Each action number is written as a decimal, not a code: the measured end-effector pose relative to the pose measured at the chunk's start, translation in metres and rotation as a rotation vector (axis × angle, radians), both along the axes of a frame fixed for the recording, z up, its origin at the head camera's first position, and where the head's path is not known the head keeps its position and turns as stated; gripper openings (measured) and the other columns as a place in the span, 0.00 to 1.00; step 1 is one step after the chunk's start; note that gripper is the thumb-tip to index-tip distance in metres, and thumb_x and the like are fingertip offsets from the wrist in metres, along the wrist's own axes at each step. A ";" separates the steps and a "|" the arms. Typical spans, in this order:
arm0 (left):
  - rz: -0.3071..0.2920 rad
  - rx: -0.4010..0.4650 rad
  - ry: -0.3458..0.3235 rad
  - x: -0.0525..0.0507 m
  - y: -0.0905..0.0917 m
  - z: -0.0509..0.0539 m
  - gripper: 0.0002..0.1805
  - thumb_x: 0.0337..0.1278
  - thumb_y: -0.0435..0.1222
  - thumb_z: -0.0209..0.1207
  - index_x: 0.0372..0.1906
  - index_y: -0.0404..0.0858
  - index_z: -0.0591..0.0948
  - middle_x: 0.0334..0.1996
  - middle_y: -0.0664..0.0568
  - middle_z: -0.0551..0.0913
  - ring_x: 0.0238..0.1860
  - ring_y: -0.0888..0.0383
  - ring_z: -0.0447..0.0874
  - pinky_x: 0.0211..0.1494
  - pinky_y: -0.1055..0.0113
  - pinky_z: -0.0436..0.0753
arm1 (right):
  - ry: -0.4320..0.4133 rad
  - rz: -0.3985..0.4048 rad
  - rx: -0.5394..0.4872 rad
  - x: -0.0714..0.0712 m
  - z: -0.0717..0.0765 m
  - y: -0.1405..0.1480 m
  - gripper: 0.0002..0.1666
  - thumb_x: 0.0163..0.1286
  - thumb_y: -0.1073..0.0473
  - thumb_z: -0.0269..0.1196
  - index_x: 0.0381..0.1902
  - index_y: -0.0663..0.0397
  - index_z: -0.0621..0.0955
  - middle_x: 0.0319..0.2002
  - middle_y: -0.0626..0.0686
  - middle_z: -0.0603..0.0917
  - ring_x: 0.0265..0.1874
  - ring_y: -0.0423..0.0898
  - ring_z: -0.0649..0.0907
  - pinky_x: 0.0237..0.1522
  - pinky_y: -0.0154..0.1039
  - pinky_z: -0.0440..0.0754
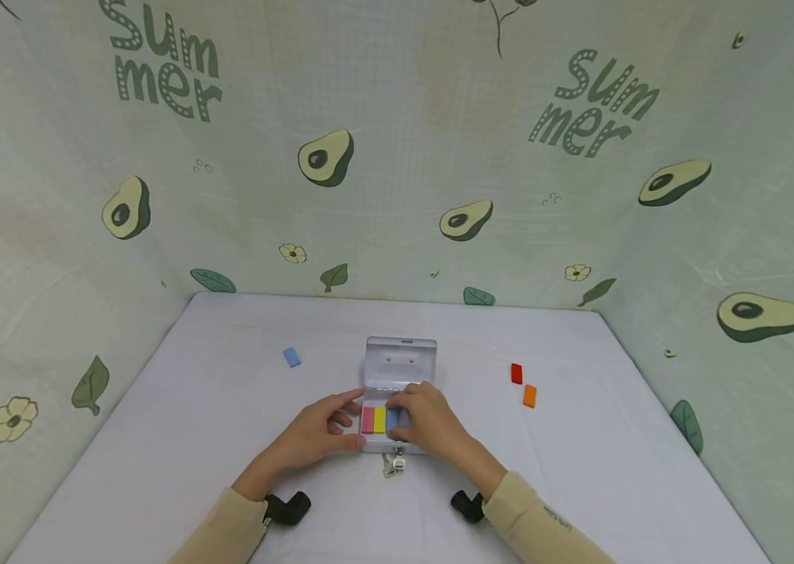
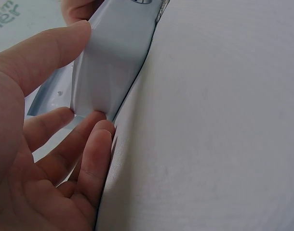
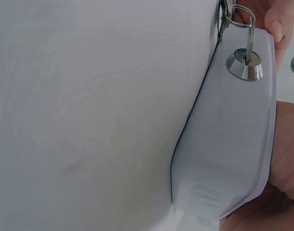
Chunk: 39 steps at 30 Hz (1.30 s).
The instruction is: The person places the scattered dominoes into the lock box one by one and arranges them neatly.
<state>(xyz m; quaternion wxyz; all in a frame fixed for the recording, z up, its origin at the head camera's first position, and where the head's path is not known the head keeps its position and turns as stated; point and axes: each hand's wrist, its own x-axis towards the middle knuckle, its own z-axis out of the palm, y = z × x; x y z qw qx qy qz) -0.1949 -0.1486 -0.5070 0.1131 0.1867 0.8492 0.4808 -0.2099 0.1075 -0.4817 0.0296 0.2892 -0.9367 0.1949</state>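
A pale metal box (image 1: 375, 448) with its lid (image 1: 400, 362) raised stands on the table. My left hand (image 1: 312, 432) holds its left side; in the left wrist view, the thumb and fingertips of this hand (image 2: 46, 178) touch the box wall (image 2: 113, 53). Inside lie a pink block (image 1: 368, 420), a yellow block (image 1: 380, 420) and a blue block (image 1: 393, 418), side by side. My right hand (image 1: 434, 421) reaches in from the right and pinches the blue block, partly covering it. The right wrist view shows this hand (image 3: 287, 149) behind the box front (image 3: 224, 130).
Keys (image 1: 390, 465) hang at the lock (image 3: 246, 65) on the box's front. Another blue block (image 1: 292, 357) lies on the white table (image 1: 228, 376) at the back left. Off to the right are a red block (image 1: 517, 374) and an orange block (image 1: 529, 395). Patterned cloth surrounds the table.
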 end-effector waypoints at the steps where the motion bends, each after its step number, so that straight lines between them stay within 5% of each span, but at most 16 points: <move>1: 0.001 -0.001 0.001 0.000 0.000 0.000 0.46 0.60 0.50 0.76 0.80 0.47 0.70 0.61 0.53 0.82 0.54 0.57 0.81 0.56 0.66 0.83 | 0.005 -0.001 0.001 0.000 0.000 0.000 0.23 0.60 0.52 0.82 0.51 0.53 0.90 0.43 0.50 0.87 0.43 0.46 0.78 0.47 0.44 0.77; 21: 0.010 -0.019 0.009 0.001 0.000 0.005 0.46 0.60 0.50 0.76 0.80 0.45 0.70 0.60 0.51 0.83 0.53 0.56 0.81 0.55 0.68 0.83 | 0.024 -0.029 0.024 -0.001 -0.003 -0.003 0.24 0.59 0.49 0.82 0.51 0.50 0.90 0.44 0.49 0.87 0.42 0.45 0.77 0.44 0.40 0.76; 39: 0.011 0.000 -0.016 0.000 0.001 -0.001 0.45 0.60 0.49 0.76 0.80 0.46 0.70 0.61 0.53 0.82 0.53 0.56 0.80 0.56 0.66 0.83 | -0.005 0.018 0.068 0.001 0.007 0.000 0.29 0.62 0.46 0.80 0.57 0.54 0.88 0.47 0.51 0.87 0.43 0.46 0.78 0.47 0.41 0.79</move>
